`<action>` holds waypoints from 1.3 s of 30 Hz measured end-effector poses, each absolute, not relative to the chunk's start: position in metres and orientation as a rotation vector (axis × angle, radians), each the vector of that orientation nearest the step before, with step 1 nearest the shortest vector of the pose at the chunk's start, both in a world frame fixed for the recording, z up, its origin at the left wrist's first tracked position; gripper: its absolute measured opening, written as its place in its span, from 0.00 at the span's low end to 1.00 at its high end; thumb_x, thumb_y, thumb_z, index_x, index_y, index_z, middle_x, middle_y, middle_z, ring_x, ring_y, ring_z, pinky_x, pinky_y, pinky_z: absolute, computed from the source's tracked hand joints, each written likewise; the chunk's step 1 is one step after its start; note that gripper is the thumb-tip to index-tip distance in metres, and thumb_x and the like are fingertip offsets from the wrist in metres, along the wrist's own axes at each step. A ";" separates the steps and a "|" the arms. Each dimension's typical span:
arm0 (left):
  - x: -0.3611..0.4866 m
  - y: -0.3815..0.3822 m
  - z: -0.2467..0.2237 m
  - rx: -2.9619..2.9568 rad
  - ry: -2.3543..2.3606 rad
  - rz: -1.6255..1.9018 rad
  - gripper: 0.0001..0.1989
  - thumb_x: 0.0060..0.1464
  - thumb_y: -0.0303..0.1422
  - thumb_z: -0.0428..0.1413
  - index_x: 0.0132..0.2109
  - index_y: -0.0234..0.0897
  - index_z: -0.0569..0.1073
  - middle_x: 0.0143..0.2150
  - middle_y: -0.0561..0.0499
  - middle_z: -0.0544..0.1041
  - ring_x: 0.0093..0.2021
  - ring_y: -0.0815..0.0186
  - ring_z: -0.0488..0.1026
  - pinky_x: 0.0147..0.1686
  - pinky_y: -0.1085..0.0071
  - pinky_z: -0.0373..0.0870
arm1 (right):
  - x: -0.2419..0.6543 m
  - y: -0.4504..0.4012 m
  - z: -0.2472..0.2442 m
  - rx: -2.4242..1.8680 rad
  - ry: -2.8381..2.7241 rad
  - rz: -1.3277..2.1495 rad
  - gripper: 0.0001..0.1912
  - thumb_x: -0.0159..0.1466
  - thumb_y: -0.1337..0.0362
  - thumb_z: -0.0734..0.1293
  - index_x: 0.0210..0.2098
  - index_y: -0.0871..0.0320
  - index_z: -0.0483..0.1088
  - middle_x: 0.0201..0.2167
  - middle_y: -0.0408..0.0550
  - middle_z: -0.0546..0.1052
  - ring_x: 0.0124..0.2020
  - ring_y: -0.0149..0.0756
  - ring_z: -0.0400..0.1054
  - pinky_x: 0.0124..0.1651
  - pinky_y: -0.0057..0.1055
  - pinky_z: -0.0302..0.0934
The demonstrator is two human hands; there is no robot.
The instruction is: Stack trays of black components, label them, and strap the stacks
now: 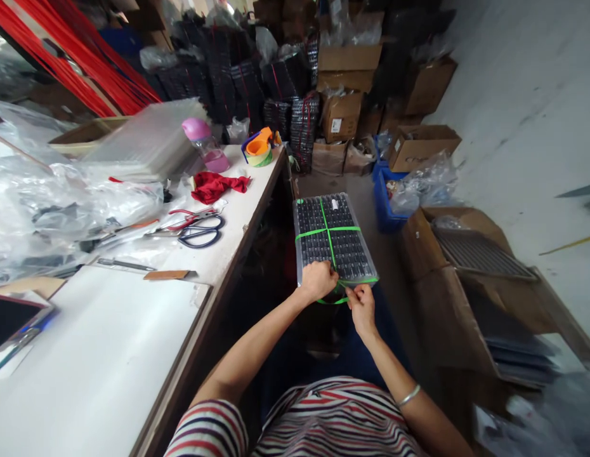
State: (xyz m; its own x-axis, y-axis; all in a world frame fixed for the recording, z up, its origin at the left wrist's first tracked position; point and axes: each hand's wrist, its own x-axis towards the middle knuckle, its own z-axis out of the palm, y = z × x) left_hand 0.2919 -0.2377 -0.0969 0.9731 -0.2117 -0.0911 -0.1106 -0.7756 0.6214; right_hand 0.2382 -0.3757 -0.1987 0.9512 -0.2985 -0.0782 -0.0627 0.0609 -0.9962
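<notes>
I count two hands [318, 280] and one green-strapped bundle [343, 246] mid-frame, one pink-capped bottle [207, 145] upper left, one pair of scissors [221, 221] left.

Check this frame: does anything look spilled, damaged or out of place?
Crumpled clear plastic sprawls over the left side of the worktable, looking cluttered. The green-strapped bundle shows no obvious damage, and nothing looks spilled.

White worktable [233, 219], left of person. At far end: tape rolls [259, 152], bottle with pink lid [209, 146]. Nearer: red cloth [217, 188], then red-handled pliers [183, 219] beside scissors with dark blue handles [200, 244]. Clear plastic bags [52, 203] heaped along left. White board [114, 355] covers near part. On floor [390, 260], to right: blue bin [384, 212], open cardboard box [459, 304].
</notes>
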 end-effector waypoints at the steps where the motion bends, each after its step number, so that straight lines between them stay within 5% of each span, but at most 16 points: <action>1: 0.295 -0.239 -0.094 2.466 -0.217 -0.222 0.08 0.51 0.29 0.51 0.29 0.33 0.73 0.27 0.43 0.74 0.34 0.57 0.73 0.34 0.65 0.65 | 0.239 -0.377 -0.197 -1.531 0.296 -0.193 0.21 0.53 0.49 0.69 0.30 0.53 0.54 0.17 0.31 0.57 0.18 0.25 0.52 0.21 0.24 0.46; 6: 0.305 -0.223 -0.075 2.323 -0.485 -0.371 0.10 0.54 0.33 0.53 0.28 0.34 0.73 0.32 0.46 0.76 0.37 0.62 0.72 0.38 0.68 0.66 | 0.240 -0.380 -0.180 -1.621 0.307 -0.182 0.19 0.53 0.48 0.67 0.31 0.53 0.58 0.17 0.33 0.63 0.17 0.27 0.55 0.22 0.25 0.50; 10: 0.303 -0.204 -0.073 2.085 -0.767 -0.470 0.09 0.54 0.31 0.55 0.43 0.36 0.73 0.48 0.48 0.74 0.43 0.67 0.70 0.44 0.72 0.64 | 0.223 -0.387 -0.154 -1.707 0.259 -0.015 0.17 0.51 0.49 0.70 0.22 0.56 0.65 0.13 0.39 0.65 0.16 0.28 0.56 0.21 0.25 0.48; 13: 0.299 -0.207 -0.084 2.000 -0.901 -0.464 0.22 0.49 0.27 0.59 0.52 0.40 0.68 0.45 0.52 0.75 0.45 0.66 0.67 0.47 0.69 0.62 | 0.215 -0.391 -0.123 -1.722 0.182 0.181 0.18 0.52 0.50 0.70 0.19 0.58 0.69 0.09 0.41 0.64 0.13 0.27 0.53 0.19 0.26 0.44; 16: 0.296 -0.221 -0.098 2.041 -0.898 -0.331 0.14 0.49 0.30 0.59 0.45 0.40 0.72 0.40 0.51 0.75 0.44 0.63 0.67 0.50 0.65 0.59 | 0.230 -0.391 -0.089 -1.679 0.129 0.284 0.20 0.54 0.47 0.68 0.26 0.60 0.72 0.09 0.40 0.63 0.12 0.26 0.51 0.18 0.26 0.41; 18: 0.296 -0.229 -0.105 2.059 -0.804 -0.268 0.04 0.55 0.31 0.54 0.36 0.37 0.73 0.36 0.49 0.74 0.41 0.63 0.69 0.49 0.65 0.60 | 0.247 -0.391 -0.073 -1.597 0.104 0.239 0.23 0.57 0.44 0.64 0.33 0.60 0.73 0.15 0.42 0.68 0.14 0.26 0.52 0.19 0.26 0.43; 22: 0.299 -0.235 -0.110 2.026 -0.615 -0.253 0.10 0.60 0.30 0.45 0.34 0.36 0.69 0.30 0.51 0.73 0.34 0.67 0.71 0.37 0.72 0.64 | 0.256 -0.386 -0.070 -1.557 0.096 -0.112 0.22 0.63 0.48 0.59 0.44 0.57 0.70 0.40 0.51 0.73 0.23 0.28 0.59 0.25 0.29 0.54; 28: 0.308 -0.238 -0.106 1.981 -0.452 -0.264 0.06 0.58 0.32 0.49 0.44 0.38 0.61 0.19 0.61 0.67 0.21 0.71 0.68 0.27 0.75 0.62 | 0.206 -0.361 -0.101 -1.992 -0.239 -0.544 0.11 0.64 0.63 0.59 0.44 0.53 0.69 0.41 0.52 0.73 0.41 0.40 0.68 0.46 0.38 0.62; 31: 0.309 -0.237 -0.107 1.964 -0.481 -0.255 0.05 0.58 0.32 0.48 0.42 0.40 0.61 0.19 0.62 0.66 0.21 0.72 0.66 0.27 0.76 0.61 | 0.215 -0.356 -0.115 -2.114 -0.217 -0.481 0.14 0.64 0.62 0.59 0.48 0.55 0.67 0.48 0.55 0.71 0.42 0.40 0.69 0.44 0.37 0.64; 36: 0.298 -0.228 -0.113 1.954 -0.525 -0.150 0.09 0.61 0.33 0.44 0.48 0.39 0.55 0.24 0.60 0.69 0.25 0.70 0.66 0.29 0.74 0.62 | 0.255 -0.369 -0.125 -2.185 -0.197 -0.400 0.09 0.63 0.60 0.60 0.35 0.55 0.71 0.34 0.50 0.73 0.34 0.38 0.68 0.39 0.35 0.62; 39: 0.286 -0.225 -0.118 1.976 -0.610 -0.084 0.09 0.58 0.28 0.46 0.47 0.38 0.58 0.36 0.53 0.73 0.36 0.69 0.69 0.37 0.72 0.65 | 0.263 -0.374 -0.123 -2.221 -0.186 -0.358 0.11 0.63 0.60 0.60 0.28 0.55 0.70 0.28 0.47 0.72 0.30 0.37 0.67 0.36 0.33 0.59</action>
State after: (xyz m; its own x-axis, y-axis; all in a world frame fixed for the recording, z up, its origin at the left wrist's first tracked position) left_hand 0.2859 -0.2247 -0.1183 0.8691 -0.4516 0.2017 -0.3804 -0.3499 0.8561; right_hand 0.2634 -0.3735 -0.1234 0.9478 0.0100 0.3186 0.2551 -0.6230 -0.7394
